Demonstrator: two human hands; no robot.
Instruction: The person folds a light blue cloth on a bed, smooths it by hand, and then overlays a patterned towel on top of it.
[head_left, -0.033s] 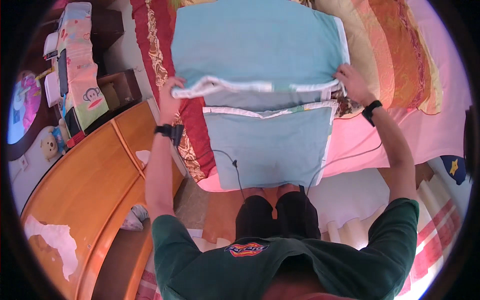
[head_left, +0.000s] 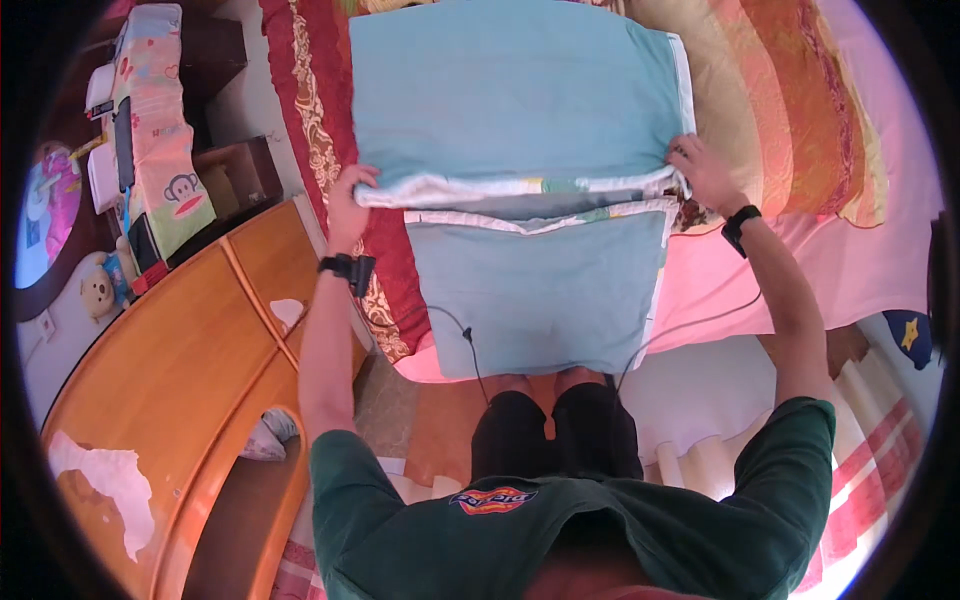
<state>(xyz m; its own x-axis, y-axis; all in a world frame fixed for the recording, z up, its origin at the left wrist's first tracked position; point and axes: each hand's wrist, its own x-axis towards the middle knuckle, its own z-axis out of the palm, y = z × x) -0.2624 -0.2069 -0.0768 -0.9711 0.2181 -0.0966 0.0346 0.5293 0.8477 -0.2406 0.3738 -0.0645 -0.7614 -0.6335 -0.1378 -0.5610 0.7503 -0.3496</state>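
Bedroom: bed (head_left: 860,270) with pink sheet and a striped orange-red cover (head_left: 790,110), wooden surface (head_left: 170,350) along the left.
Blanket: light blue blanket (head_left: 520,150) lies across the bed, near edge folded over, lower flap hanging off the mattress toward the knees.
Left hand: left hand (head_left: 348,200) pinches the fold's left corner, fingers closed on cloth.
Right hand: right hand (head_left: 700,170) pinches the right corner, same closed grip.
Technique: likely best to keep both corners level, pull taut, match the white trim edges before laying flat.
Cable: thin black cable (head_left: 470,345) hangs over the flap; could snag.
Printed items: long cartoon-print cloth (head_left: 150,130) with a monkey face, far left; small plush bear (head_left: 97,292) below it.
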